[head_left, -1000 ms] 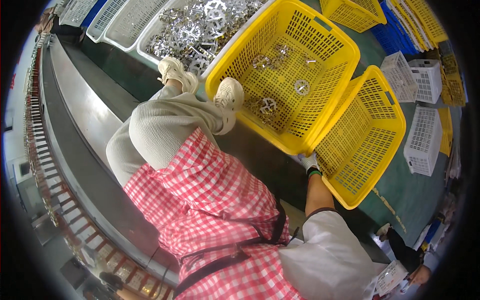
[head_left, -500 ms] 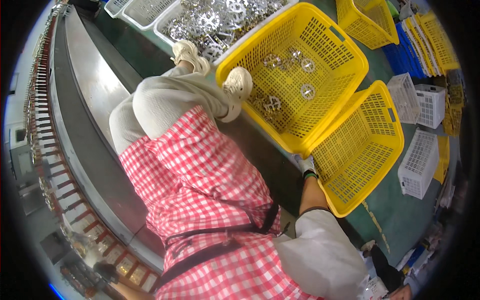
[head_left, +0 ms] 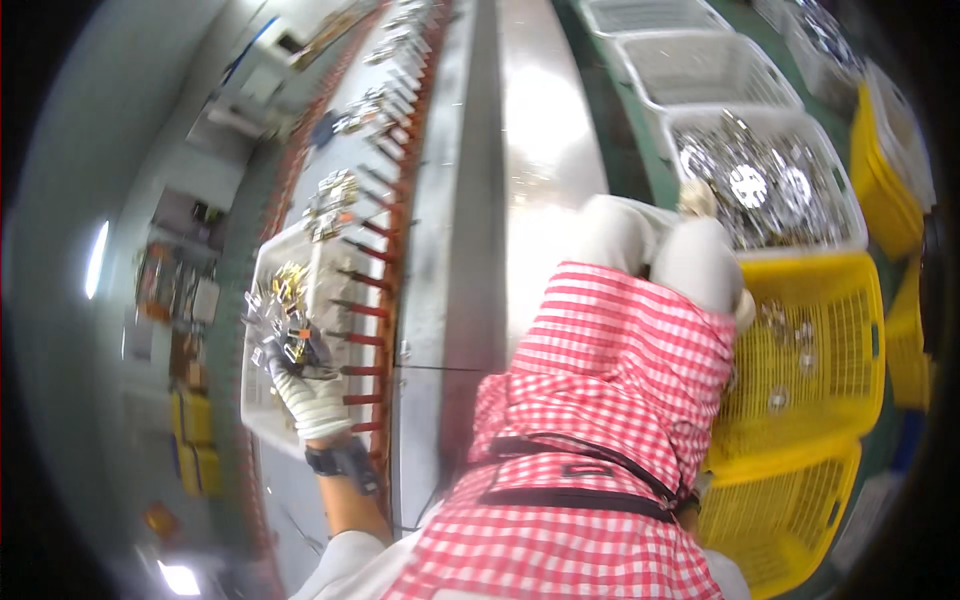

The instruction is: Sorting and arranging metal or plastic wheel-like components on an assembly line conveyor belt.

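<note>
My left hand (head_left: 308,385), in a pale glove with dark fingers, is over a white plastic basket (head_left: 262,415) at the left. It is closed around a bunch of small metal parts (head_left: 290,325), some silvery and some yellowish; motion blurs their exact kind. Most of my right hand (head_left: 697,490) is hidden behind the checked apron, beside the lower yellow basket (head_left: 775,515); its fingers do not show. Above that stands a larger yellow basket (head_left: 840,370) with several loose silvery toothed discs (head_left: 778,400) inside.
A rack with red-based prongs (head_left: 365,340) runs beside the grey bench edge (head_left: 475,200). Metal pieces (head_left: 335,200) lie farther along it. A white basket heaped with toothed metal parts (head_left: 750,180) stands at right, below other white baskets (head_left: 710,72).
The view has swung left, toward the rack. My left hand, blurred at the lower left before, now shows holding metal parts over the white basket. My right hand has become mostly hidden.
</note>
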A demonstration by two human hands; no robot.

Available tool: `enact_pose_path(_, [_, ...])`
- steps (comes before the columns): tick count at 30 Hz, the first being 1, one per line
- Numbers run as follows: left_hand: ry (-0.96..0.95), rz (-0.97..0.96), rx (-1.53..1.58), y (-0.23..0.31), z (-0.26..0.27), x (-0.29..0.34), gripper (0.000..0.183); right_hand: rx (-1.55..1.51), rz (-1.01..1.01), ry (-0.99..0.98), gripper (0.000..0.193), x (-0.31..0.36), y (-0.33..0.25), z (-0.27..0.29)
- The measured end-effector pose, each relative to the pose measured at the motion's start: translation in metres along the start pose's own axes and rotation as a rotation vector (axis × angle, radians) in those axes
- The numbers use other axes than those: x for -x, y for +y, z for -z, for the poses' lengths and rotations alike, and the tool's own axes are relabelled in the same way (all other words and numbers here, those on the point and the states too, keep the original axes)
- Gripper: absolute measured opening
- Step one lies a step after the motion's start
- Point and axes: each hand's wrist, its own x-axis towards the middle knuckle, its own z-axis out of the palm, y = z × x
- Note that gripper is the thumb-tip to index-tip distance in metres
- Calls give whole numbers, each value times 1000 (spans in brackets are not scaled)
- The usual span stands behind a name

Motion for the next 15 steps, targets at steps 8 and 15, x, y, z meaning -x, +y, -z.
enact_pose_path(8, [-24, -27, 39, -38, -24, -39, 30, -899, 1021, 93, 55, 95, -347, 229])
enact_pose_path(15, [-5, -62, 27, -73, -1, -77, 29, -543, 1958, 87, 37, 285, -455, 254])
